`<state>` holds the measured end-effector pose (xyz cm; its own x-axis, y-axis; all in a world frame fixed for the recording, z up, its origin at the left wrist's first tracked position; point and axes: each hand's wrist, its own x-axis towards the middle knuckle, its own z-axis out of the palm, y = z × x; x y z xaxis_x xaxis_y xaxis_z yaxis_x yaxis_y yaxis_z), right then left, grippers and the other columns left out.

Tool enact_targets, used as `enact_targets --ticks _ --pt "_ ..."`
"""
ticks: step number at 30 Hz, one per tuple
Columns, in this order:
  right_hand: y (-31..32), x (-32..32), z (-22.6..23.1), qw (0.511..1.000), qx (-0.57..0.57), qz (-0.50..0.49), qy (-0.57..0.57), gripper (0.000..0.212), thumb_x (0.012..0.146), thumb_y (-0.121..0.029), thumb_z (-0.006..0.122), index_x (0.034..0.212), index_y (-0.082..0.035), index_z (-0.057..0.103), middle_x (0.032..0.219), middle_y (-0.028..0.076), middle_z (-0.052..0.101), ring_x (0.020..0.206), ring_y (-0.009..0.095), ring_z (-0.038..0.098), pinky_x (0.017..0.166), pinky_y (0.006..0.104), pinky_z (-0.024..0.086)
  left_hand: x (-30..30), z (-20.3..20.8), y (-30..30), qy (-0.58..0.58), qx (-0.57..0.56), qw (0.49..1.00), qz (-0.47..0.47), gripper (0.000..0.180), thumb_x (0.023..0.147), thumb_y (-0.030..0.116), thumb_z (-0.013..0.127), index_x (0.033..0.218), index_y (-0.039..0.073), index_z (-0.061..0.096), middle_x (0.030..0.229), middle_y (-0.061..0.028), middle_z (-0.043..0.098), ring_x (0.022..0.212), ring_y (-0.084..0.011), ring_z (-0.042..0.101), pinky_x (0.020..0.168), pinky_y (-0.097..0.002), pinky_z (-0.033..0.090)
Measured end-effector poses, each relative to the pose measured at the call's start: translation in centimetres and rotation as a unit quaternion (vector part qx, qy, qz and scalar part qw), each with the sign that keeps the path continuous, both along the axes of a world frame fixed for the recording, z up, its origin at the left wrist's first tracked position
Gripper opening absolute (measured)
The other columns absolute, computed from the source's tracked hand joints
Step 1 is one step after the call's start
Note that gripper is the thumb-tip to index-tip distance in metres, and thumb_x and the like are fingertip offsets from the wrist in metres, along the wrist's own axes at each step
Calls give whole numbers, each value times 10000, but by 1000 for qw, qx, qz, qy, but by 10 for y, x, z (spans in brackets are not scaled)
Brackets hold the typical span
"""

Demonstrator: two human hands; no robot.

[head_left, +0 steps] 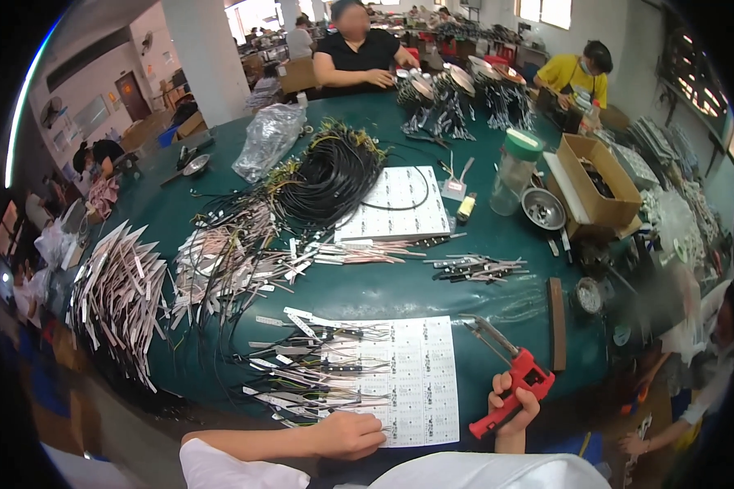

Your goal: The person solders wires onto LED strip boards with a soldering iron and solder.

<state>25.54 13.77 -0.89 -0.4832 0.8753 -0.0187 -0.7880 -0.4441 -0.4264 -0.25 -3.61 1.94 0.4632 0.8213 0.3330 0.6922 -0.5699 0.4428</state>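
My right hand [514, 405] is wrapped round the handle of a red soldering gun [532, 376], whose thin metal tip points up and to the left. The tip is in the air, just right of a white printed sheet [424, 383]. My left hand [349, 434] rests at the near edge of that sheet with its fingers curled together; whatever is between them is hidden. Across the left half of the sheet lie several rows of black wires with white strips [302, 383]. The nearest row ends beside my left fingers.
A big coil of black cable [334, 175] lies on the green table [359, 295]. White strips with wires are heaped at left [122, 293]. To the right are a wooden bar [555, 326], a metal bowl [544, 209], a jar [514, 175] and a cardboard box [597, 183]. Co-workers sit opposite.
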Motion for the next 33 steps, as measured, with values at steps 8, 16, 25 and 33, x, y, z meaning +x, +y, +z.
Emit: enact_targets --ticks 8,16,25,33 --pt "1 0 1 1000 -12 1 2 445 753 -106 561 1163 33 457 838 116 537 781 207 502 570 263 495 -2 -7 3 -59 -23 998 1 118 713 122 688 790 80 609 649 -30 470 535 -183 521 429 -305 421" --pt "-1 0 0 1000 -14 -2 6 521 752 -103 562 1237 24 420 833 115 534 778 205 500 569 261 492 -3 -8 3 -87 -29 996 4 101 715 118 683 782 85 614 631 -32 469 520 -187 516 413 -307 409" --pt "0 -1 0 1000 -8 1 12 475 754 -98 571 1194 28 441 843 118 537 788 207 503 578 260 494 -4 -9 3 -94 -23 995 5 99 720 121 681 788 85 618 629 -32 471 520 -186 518 410 -310 407" --pt "-1 -2 5 1000 -11 0 16 398 758 -99 570 1119 37 471 846 121 538 799 210 506 595 265 497 -3 -9 2 -92 -27 995 15 90 720 129 680 778 98 619 631 -25 478 530 -184 527 417 -303 416"
